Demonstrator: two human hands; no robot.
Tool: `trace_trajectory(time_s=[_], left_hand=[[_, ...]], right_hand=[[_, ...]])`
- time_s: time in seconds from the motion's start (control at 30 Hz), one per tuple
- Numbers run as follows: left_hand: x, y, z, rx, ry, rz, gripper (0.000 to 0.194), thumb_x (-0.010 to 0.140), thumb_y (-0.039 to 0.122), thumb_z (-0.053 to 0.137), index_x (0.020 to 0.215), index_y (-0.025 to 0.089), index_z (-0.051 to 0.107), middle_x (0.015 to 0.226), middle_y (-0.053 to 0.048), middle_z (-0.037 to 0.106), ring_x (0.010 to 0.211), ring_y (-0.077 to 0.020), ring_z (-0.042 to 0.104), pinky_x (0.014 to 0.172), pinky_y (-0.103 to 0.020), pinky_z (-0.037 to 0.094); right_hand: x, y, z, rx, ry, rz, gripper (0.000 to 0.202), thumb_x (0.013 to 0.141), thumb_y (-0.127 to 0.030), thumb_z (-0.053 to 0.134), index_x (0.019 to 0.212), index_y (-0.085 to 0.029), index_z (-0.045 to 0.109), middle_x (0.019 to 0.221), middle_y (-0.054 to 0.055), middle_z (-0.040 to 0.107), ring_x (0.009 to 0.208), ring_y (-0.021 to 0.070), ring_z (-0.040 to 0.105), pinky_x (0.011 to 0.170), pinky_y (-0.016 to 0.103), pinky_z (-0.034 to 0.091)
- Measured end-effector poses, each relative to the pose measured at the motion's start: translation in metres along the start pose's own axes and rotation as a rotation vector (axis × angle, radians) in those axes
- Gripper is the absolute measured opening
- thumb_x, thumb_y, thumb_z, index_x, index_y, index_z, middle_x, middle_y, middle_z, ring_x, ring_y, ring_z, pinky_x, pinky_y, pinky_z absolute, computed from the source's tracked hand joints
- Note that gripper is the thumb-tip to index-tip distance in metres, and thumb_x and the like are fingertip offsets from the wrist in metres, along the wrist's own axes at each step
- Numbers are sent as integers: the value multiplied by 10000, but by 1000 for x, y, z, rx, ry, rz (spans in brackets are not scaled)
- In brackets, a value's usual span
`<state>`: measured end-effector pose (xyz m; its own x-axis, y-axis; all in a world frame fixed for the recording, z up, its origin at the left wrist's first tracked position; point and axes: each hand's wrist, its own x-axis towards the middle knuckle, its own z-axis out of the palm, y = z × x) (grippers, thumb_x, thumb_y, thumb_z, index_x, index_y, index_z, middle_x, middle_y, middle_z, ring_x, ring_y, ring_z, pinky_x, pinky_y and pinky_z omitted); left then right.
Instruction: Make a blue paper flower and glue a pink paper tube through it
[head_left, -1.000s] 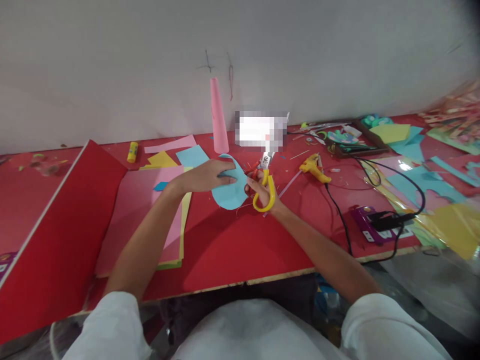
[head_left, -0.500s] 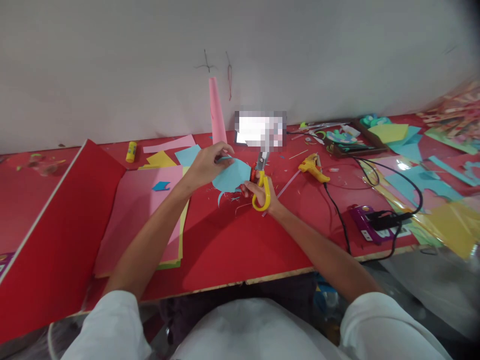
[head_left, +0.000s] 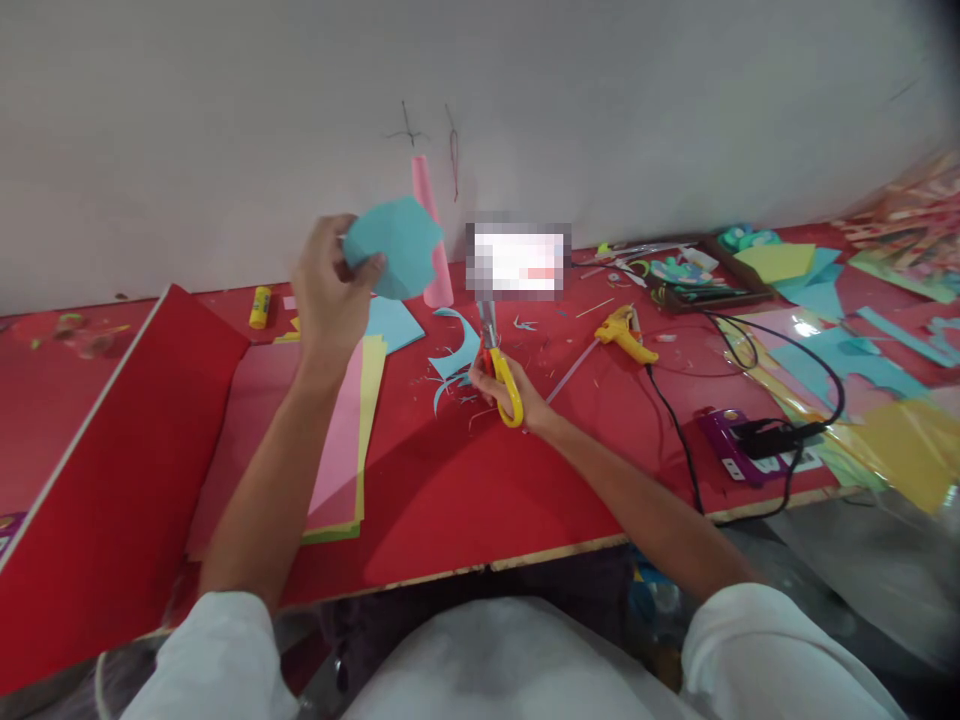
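My left hand (head_left: 335, 285) pinches the left edge of a rounded light-blue paper piece (head_left: 396, 248), raised above the table and overlapping a pink paper cone (head_left: 429, 230). In my right hand (head_left: 514, 392) are scissors with yellow handles (head_left: 508, 388), their blades pointing away toward the wall. Curved light-blue paper scraps (head_left: 459, 350) and thin slivers lie on the red table just left of the scissors. A light-blue sheet (head_left: 394, 325) rests below my raised left hand, beside stacked pink and yellow sheets (head_left: 334, 475).
A yellow glue gun (head_left: 628, 335) with a black cord lies to the right, near a purple power box (head_left: 739, 445). Behind is a brown tray (head_left: 720, 300). A glue stick (head_left: 260, 307) stands back left, and a red board (head_left: 127, 470) rises at the left. A pixelated bright rectangle is behind the scissors.
My left hand has moved up and left with the light-blue piece, away from the scissors. My right hand has shifted slightly left. More light-blue scraps show on the table.
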<state>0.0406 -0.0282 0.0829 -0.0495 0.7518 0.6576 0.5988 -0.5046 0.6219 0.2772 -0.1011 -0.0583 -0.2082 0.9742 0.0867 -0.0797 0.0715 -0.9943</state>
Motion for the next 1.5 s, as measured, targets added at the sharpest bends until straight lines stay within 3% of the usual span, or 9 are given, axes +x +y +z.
trace_trajectory(time_s=[0.2, 0.3, 0.43, 0.53, 0.67, 0.87, 1.17, 1.33, 1.5], left_hand=[[-14, 59, -39, 254, 427, 341, 163, 1044, 376, 642, 1199, 340, 679, 1093, -22, 721, 983, -259, 733, 901, -485, 597], [-26, 79, -44, 267, 395, 480, 246, 1070, 454, 588, 1248, 307, 675, 1171, -21, 700, 1055, -277, 749, 945, -521, 602], [-37, 90, -27, 213, 189, 294, 203, 1048, 412, 653, 1187, 270, 697, 1134, -30, 727, 1053, -240, 741, 1011, -467, 583], [-42, 77, -1, 87, 10, 154, 201, 1018, 329, 683, 1208, 266, 667, 1127, -26, 736, 1055, -224, 717, 1001, -416, 575], [-51, 34, 40, 12, -141, -54, 216, 967, 332, 737, 1155, 262, 656, 998, -14, 721, 929, -205, 665, 869, -356, 561], [-85, -5, 84, -101, -289, -140, 225, 946, 377, 735, 1090, 224, 657, 1027, -44, 741, 922, -210, 662, 862, -352, 554], [-103, -25, 102, -315, -472, -145, 574, 838, 536, 849, 1256, 202, 640, 1209, -88, 752, 1086, -250, 707, 944, -360, 562], [-98, -34, 106, -379, -424, -155, 657, 844, 631, 795, 1298, 190, 621, 1327, -146, 716, 1232, -284, 683, 1067, -403, 553], [-98, -43, 109, -416, -333, -245, 555, 930, 643, 682, 1266, 211, 592, 1230, -125, 715, 1091, -242, 703, 942, -376, 590]], right_hand=[[-13, -11, 7, -193, -197, 33, 404, 861, -524, 786, 1076, -246, 587, 911, 1, 640, 770, 175, 616, 696, 326, 521], [-18, -14, 11, -410, -261, -65, 495, 918, -477, 738, 1311, -201, 620, 1083, 85, 718, 958, 247, 687, 870, 402, 567], [-22, -13, 15, -543, -224, -240, 445, 979, -450, 707, 1380, -257, 677, 1435, 153, 705, 1353, 346, 635, 1178, 539, 483], [-21, -16, 11, -501, -91, -317, 253, 1047, -447, 628, 1216, -300, 746, 1303, 107, 774, 1253, 315, 697, 1135, 513, 524], [-12, -18, -3, -282, 160, -264, 320, 1043, -591, 620, 1069, -289, 723, 881, 38, 743, 793, 214, 702, 787, 369, 582], [-1, -15, -17, -51, 156, -196, 517, 1007, -673, 651, 1388, -330, 580, 754, -36, 663, 498, 135, 489, 498, 298, 401], [1, -16, -26, -185, 159, -213, 458, 966, -730, 668, 1125, -301, 699, 765, -11, 666, 623, 171, 594, 598, 311, 485], [7, -12, -33, -139, 218, -217, 552, 977, -820, 556, 928, -277, 638, 739, -8, 614, 656, 178, 577, 625, 317, 481], [18, -12, -57, -271, 317, -269, 509, 991, -727, 611, 805, -254, 583, 711, -20, 486, 665, 162, 443, 639, 308, 416]])
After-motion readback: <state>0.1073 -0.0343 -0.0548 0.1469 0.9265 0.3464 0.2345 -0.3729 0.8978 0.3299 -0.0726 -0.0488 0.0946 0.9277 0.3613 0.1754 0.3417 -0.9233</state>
